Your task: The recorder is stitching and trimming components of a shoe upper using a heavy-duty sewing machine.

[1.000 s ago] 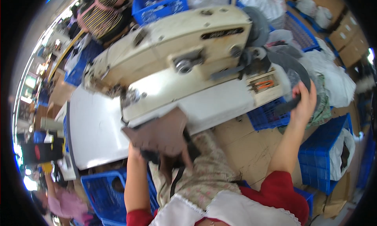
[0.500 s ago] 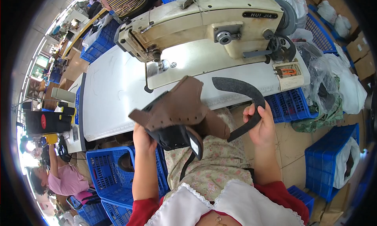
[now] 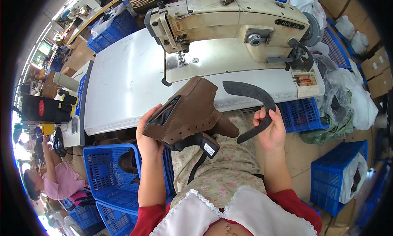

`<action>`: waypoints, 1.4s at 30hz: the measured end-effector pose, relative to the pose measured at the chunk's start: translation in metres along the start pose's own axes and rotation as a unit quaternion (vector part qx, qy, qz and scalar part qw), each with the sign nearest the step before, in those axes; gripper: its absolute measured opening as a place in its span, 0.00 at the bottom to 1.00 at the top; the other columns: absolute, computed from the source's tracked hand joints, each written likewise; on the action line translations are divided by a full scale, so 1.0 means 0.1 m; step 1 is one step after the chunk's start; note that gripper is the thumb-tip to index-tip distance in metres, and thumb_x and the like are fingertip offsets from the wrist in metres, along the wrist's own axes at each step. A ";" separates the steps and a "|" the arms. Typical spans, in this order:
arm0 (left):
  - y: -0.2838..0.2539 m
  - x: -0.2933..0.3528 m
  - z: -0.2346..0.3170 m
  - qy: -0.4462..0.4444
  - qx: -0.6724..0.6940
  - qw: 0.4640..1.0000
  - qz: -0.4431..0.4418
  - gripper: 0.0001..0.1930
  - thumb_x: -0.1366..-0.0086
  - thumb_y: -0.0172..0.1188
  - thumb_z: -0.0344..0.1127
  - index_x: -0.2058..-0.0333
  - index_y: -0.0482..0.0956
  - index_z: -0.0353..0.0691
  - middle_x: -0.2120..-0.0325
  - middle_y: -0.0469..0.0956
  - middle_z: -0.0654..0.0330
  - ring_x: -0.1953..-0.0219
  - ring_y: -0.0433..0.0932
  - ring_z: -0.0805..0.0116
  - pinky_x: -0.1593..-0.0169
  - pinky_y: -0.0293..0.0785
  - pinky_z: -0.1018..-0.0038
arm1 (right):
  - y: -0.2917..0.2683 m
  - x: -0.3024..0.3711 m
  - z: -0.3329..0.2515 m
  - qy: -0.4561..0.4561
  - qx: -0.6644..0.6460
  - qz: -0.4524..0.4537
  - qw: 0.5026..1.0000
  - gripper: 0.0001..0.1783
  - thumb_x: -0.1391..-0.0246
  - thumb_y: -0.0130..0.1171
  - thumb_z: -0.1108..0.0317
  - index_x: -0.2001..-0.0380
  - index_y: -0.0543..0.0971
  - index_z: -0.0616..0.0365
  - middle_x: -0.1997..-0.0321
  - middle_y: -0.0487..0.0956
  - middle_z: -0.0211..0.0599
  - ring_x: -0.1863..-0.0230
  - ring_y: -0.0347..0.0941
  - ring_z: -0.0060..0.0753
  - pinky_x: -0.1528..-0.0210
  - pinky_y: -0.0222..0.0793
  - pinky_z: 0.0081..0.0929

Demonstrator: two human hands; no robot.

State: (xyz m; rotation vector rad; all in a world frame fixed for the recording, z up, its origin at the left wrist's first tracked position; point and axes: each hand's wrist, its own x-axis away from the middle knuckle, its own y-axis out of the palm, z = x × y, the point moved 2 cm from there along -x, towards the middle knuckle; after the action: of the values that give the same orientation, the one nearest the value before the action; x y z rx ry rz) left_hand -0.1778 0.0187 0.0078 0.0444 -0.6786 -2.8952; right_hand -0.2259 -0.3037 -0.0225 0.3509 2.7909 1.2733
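Over the lap [image 3: 221,166], grips the brown upper [image 3: 190,107] by its left end with the left hand [image 3: 150,139], closed on it, some fingers hidden behind. Holds it there at a tilt, with the dark opening toward the upper left and a row of small holes along the lower edge. Off to the right, pinches the curved dark strip [image 3: 266,100] between thumb and fingers of the right hand [image 3: 272,133]. Bows that strip out to the right, with both tips pointing back toward the upper, just beside it; cannot tell whether touching at the lower tip. Look under the upper: see a black tab [image 3: 209,148] with a white label, and a black strap [image 3: 195,170] trailing over the lap. Spot, just beyond, the white table [image 3: 118,84], with the cream machine [image 3: 225,17] on it. Glance down left: find a blue crate [image 3: 88,174] beside the left forearm, with brown pieces inside. Over right, see another blue crate [image 3: 323,182], with a white bag inside. Farther left, catch a co-worker [image 3: 65,180] in pink.
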 end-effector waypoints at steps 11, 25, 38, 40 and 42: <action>-0.13 -0.03 0.01 0.017 0.009 1.000 -0.004 0.16 0.33 0.50 0.23 0.48 0.74 0.25 0.46 0.74 0.40 0.47 0.78 0.53 0.42 0.77 0.62 | 0.41 0.00 -0.34 -0.119 0.093 -0.058 0.987 0.24 0.45 0.58 0.69 0.46 0.76 0.69 0.47 0.79 0.54 0.44 0.76 0.45 0.41 0.67 0.33; -0.44 -0.06 0.10 0.017 0.039 0.996 0.078 0.18 0.33 0.49 0.27 0.48 0.70 0.21 0.50 0.76 0.39 0.48 0.78 0.52 0.46 0.79 0.61 | 0.31 -0.25 -0.45 0.141 0.415 -0.161 0.884 0.14 0.40 0.57 0.72 0.52 0.76 0.65 0.73 0.79 0.34 0.74 0.75 0.24 0.70 0.73 0.23; -0.52 0.00 -0.15 -0.002 0.095 0.995 0.040 0.24 0.36 0.52 0.29 0.42 0.67 0.25 0.46 0.74 0.43 0.47 0.77 0.55 0.43 0.75 0.62 | 0.84 -0.23 0.33 -0.094 0.510 -0.172 0.837 0.18 0.51 0.72 0.66 0.59 0.79 0.63 0.69 0.76 0.32 0.70 0.70 0.27 0.67 0.67 0.23; -0.63 0.00 -0.23 -0.053 0.185 0.980 -0.049 0.30 0.37 0.57 0.37 0.40 0.64 0.26 0.43 0.72 0.44 0.41 0.72 0.53 0.39 0.69 0.59 | 0.76 -0.29 0.41 -0.136 0.526 -0.173 0.822 0.16 0.52 0.72 0.68 0.61 0.80 0.62 0.71 0.76 0.36 0.71 0.70 0.31 0.68 0.67 0.25; -0.84 -0.12 -0.11 -0.078 0.200 0.967 -0.140 0.37 0.38 0.59 0.47 0.37 0.61 0.28 0.39 0.68 0.45 0.37 0.67 0.52 0.34 0.63 0.57 | 0.78 -0.30 0.37 -0.176 0.538 -0.175 0.805 0.14 0.53 0.72 0.69 0.63 0.81 0.62 0.72 0.75 0.40 0.73 0.71 0.36 0.69 0.68 0.28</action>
State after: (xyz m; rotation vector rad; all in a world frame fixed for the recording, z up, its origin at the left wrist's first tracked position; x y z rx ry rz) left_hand -0.1786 0.0901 -0.0391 -0.0429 -1.3823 -2.9889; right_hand -0.1771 -0.2335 0.0106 0.0587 2.7092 -0.5032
